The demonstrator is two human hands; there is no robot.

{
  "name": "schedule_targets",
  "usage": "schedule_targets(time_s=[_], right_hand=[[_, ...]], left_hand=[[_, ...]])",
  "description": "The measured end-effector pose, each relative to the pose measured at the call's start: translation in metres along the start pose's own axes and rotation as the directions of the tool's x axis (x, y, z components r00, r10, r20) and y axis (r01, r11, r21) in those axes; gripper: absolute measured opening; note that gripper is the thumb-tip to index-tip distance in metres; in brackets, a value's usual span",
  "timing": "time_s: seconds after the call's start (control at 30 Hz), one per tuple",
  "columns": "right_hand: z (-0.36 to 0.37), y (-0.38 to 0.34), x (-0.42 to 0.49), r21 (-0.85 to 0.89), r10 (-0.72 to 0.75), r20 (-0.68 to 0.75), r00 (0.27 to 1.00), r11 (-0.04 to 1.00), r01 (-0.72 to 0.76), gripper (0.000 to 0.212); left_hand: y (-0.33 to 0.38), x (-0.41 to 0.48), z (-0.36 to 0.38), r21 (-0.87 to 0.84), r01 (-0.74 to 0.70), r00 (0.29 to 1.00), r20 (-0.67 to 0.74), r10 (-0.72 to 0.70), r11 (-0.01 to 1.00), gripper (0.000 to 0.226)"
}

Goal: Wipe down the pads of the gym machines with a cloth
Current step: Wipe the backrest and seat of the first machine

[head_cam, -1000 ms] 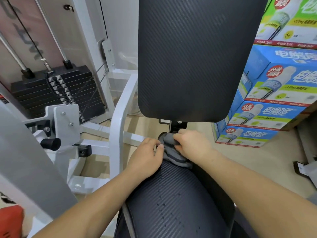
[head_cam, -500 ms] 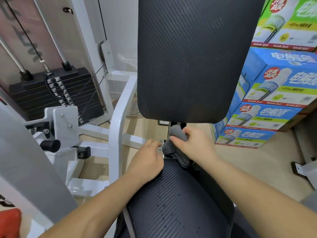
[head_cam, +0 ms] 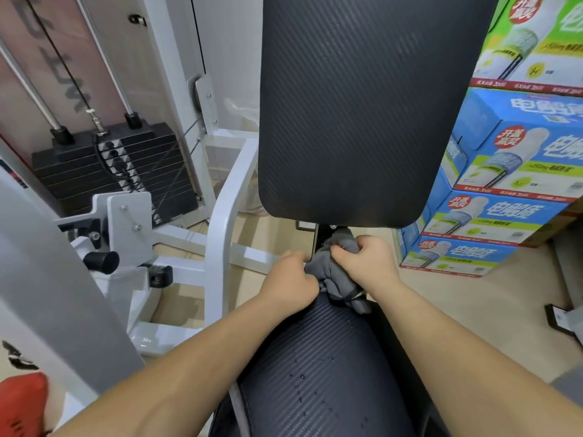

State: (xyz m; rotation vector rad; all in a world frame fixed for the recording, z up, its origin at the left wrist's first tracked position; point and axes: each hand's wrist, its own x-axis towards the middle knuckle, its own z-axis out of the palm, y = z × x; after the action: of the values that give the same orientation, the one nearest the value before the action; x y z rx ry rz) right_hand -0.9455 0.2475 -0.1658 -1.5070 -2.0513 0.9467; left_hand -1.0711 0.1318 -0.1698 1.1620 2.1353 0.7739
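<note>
Grey cloth (head_cam: 336,269) bunched at the far edge of the seat pad (head_cam: 315,357), just below the back pad (head_cam: 362,105); right hand (head_cam: 367,263) clenches its upper folds, left hand (head_cam: 290,280) curls its fingers onto its left side. Cloth, soft, light and limp, probably handles best gathered into a wad; droplets (head_cam: 301,376) suggest a slick pad.

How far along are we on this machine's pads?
Nothing looks finished. In hand: both the left hand and right hand grip the grey cloth bunched at the far end of the seat pad, under the back pad. Left: droplets sit unwiped on the seat pad; the back pad looks dry, wiped or not I cannot tell.
</note>
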Motion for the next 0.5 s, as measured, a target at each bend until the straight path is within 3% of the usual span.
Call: schedule_targets(time_s=[0.13, 0.2, 0.27, 0.4, 0.5], right_hand=[[-0.016, 0.01, 0.0, -0.028, 0.123, -0.054, 0.991, 0.992, -0.125, 0.027], [-0.044, 0.024, 0.002, 0.081, 0.178, -0.092, 0.98, 0.982, -0.171, 0.027], [-0.067, 0.03, -0.005, 0.176, 0.182, -0.032, 0.983, 0.969, -0.173, 0.028], [-0.05, 0.0, -0.024, 0.108, -0.002, 0.174, 0.985, 0.994, -0.017, 0.019], [-0.01, -0.023, -0.031, 0.134, -0.15, 0.244, 0.958, 0.984, 0.12, 0.024]], left_hand=[[0.007, -0.008, 0.006, -0.001, -0.026, 1.0, -0.016, 0.026, 1.0, 0.047], [0.003, -0.011, 0.002, 0.004, -0.03, 0.999, -0.036, 0.03, 1.0, 0.051], [0.0, -0.01, -0.003, 0.008, -0.045, 0.998, -0.051, 0.045, 0.999, 0.054], [0.001, -0.013, -0.008, 0.007, -0.051, 0.998, -0.043, 0.051, 0.999, 0.056], [0.0, -0.02, -0.013, 0.01, -0.049, 0.997, -0.057, 0.049, 0.999, 0.057]])
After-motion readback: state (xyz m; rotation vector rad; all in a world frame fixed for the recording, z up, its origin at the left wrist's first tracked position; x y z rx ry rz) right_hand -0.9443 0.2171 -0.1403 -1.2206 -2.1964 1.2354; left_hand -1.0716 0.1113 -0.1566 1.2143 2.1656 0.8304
